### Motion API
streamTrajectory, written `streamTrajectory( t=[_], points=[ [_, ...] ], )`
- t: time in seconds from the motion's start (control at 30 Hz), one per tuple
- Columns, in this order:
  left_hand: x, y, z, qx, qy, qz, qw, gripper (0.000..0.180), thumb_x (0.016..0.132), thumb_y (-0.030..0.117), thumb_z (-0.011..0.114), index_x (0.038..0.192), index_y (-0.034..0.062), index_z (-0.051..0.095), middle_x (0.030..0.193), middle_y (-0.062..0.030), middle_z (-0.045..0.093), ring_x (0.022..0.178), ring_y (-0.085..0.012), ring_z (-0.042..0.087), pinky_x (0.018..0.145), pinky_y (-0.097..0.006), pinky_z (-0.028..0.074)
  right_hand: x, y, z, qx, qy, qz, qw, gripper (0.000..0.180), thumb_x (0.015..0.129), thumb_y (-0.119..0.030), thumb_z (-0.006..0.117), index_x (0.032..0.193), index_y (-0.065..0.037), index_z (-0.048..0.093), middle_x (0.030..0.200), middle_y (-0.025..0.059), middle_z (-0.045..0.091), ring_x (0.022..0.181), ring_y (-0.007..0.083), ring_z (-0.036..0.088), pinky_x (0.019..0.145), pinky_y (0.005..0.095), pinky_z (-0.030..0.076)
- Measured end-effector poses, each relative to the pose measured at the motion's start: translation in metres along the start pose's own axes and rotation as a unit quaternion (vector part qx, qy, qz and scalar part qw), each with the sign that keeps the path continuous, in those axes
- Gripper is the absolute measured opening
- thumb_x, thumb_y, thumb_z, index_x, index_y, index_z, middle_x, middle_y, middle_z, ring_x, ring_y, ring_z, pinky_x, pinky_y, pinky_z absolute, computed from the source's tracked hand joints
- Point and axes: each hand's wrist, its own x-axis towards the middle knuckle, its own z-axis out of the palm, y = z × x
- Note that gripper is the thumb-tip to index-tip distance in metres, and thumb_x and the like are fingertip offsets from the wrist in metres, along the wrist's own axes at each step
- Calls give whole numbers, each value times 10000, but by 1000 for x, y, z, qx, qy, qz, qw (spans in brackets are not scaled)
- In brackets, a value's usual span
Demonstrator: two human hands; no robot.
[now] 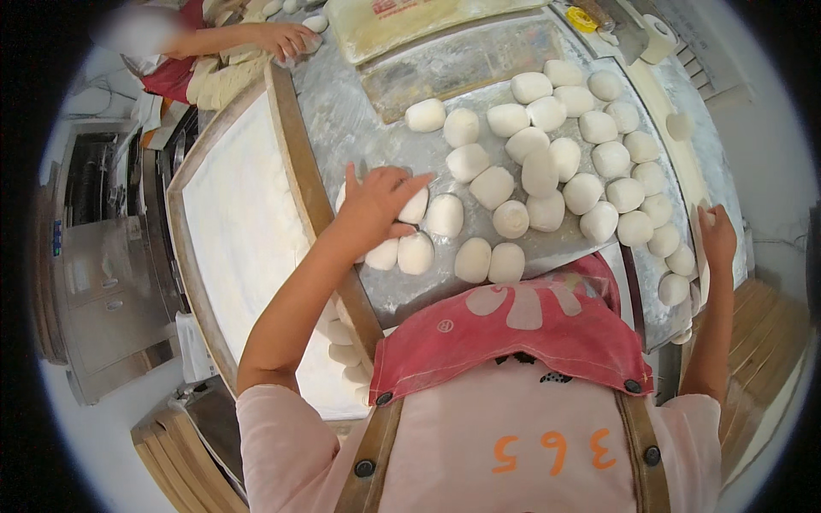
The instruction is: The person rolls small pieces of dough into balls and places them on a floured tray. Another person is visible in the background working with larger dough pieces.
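Several white dough balls (530, 167) lie on a floured metal table (342, 128). My left hand (376, 201) rests over a dough ball (416, 207) at the table's left edge, fingers curled around it. More balls sit just below it. My right hand (717, 239) grips a thin white scraper-like edge (699, 256) at the table's right rim, close to a row of dough balls (667, 239).
A large wooden-framed tray (295, 162) lined with white cloth stands at the left, with several dough balls (342, 342) at its near end. Another person's hand (286, 38) works dough at the top left. A flat dough sheet (402, 26) lies at the far end.
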Motion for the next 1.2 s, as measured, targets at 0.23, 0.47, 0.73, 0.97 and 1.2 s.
streamTrajectory(
  t=[0.23, 0.47, 0.73, 0.97, 1.2],
  points=[
    [22, 6, 3, 74, 0, 146, 987, 839, 634, 247, 841, 1396, 321, 497, 1242, -78, 557, 1083, -300, 565, 966, -510, 423, 39, -59, -8, 105, 12, -41, 993, 706, 848, -294, 670, 1473, -179, 363, 1101, 208, 667, 986, 402, 653, 837, 454, 514],
    [25, 10, -7, 54, -41, 171, 983, 557, 680, 158, 789, 1201, 241, 612, 1126, -69, 581, 995, -296, 576, 848, -419, 477, 73, -79, -26, 167, -170, 1, 971, 621, 840, -293, 687, 1402, -132, 477, 1123, 200, 666, 987, 329, 671, 840, 430, 522],
    [86, -71, -164, 17, 457, 38, 888, 396, 824, 61, 677, 1208, 23, 590, 1163, -183, 619, 1104, -361, 575, 965, -427, 459, 137, -205, -161, 678, -56, -164, 714, 536, 973, -318, 567, 1455, -125, 433, 1209, 54, 632, 925, 155, 637, 900, 288, 495],
    [99, -15, -74, -116, 178, 26, 977, 545, 860, 207, 709, 1351, 65, 520, 1251, -179, 597, 1193, -369, 529, 981, -466, 425, 79, -204, -98, 499, -85, -202, 838, 331, 889, -119, 669, 1209, -45, 625, 1092, 30, 662, 829, 82, 630, 750, 241, 499],
    [115, 17, 3, -78, 146, -7, 986, 577, 762, 142, 760, 1306, 122, 569, 1222, -92, 634, 1120, -339, 538, 996, -460, 369, -17, -47, -24, 419, 24, 60, 905, 282, 887, -102, 660, 1145, 2, 619, 1053, 113, 672, 756, 162, 626, 717, 292, 505]
  ],
)
